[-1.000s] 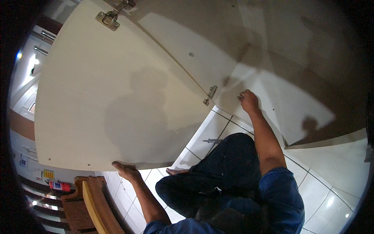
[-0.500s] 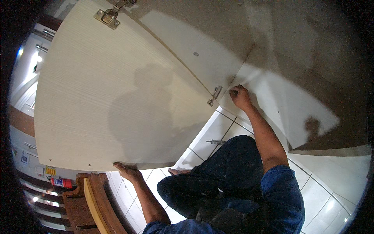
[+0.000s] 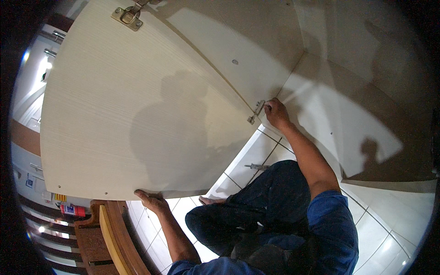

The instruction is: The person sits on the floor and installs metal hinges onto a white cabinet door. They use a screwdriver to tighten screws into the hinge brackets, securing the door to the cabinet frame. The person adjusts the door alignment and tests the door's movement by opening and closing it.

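Note:
A pale wood-grain cabinet door (image 3: 114,105) stands swung out from the cabinet. My left hand (image 3: 150,200) grips its bottom edge, the thumb at the edge and the other fingers partly hidden. At the door's lower corner sits a metal hinge (image 3: 256,112) joining door and cabinet wall. My right hand (image 3: 276,113) is right beside this hinge, its fingers pinched together close to the plate on the wall. Whatever they hold, if anything, is too small to make out. Higher up, a second hinge (image 3: 128,18) is fixed to the door.
A screwdriver-like tool (image 3: 257,167) lies on the white tiled floor (image 3: 238,172) by my knee. The cabinet's inner wall (image 3: 302,119) rises on the right, crossed by shadows. A brown wooden bench (image 3: 105,233) stands at the lower left, near a red package (image 3: 73,210).
My right hand has moved a little left, up to the lower hinge. My left hand keeps its hold on the door's bottom edge.

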`<control>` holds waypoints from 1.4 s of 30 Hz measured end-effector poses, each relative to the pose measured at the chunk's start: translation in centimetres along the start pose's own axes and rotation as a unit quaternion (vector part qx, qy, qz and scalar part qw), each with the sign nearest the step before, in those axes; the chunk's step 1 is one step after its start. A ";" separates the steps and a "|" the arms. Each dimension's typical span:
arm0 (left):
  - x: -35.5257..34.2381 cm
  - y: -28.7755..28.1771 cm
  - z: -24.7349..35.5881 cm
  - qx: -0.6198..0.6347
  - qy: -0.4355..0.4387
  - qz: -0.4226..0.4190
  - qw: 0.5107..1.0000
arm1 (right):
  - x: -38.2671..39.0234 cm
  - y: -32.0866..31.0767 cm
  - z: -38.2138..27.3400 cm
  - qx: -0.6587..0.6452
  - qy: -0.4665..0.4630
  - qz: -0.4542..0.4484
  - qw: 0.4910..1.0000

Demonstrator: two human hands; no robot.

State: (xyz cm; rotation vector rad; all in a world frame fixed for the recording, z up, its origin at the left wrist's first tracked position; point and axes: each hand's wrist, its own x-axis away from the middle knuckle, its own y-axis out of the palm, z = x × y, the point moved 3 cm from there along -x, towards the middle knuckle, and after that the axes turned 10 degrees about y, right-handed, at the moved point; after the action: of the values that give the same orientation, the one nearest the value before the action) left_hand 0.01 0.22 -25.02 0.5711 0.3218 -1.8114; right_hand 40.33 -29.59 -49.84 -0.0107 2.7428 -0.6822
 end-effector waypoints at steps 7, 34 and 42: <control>-0.2 0.0 0.0 0.009 -0.007 -0.031 0.999 | 0.3 -0.3 -0.6 0.004 0.027 0.015 1.000; -1.7 -4.2 -3.8 -0.007 -0.031 -0.004 0.999 | 0.5 1.5 -1.9 0.045 0.104 0.084 0.990; -1.3 -2.9 -2.9 -0.012 -0.028 0.023 0.999 | -0.4 4.7 2.7 -0.009 0.168 0.088 0.982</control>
State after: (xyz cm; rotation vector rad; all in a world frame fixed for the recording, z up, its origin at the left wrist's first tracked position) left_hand -1.85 3.60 -26.97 0.5073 0.2902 -1.7735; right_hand 41.85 -26.59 -54.13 0.3721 3.0192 -0.6603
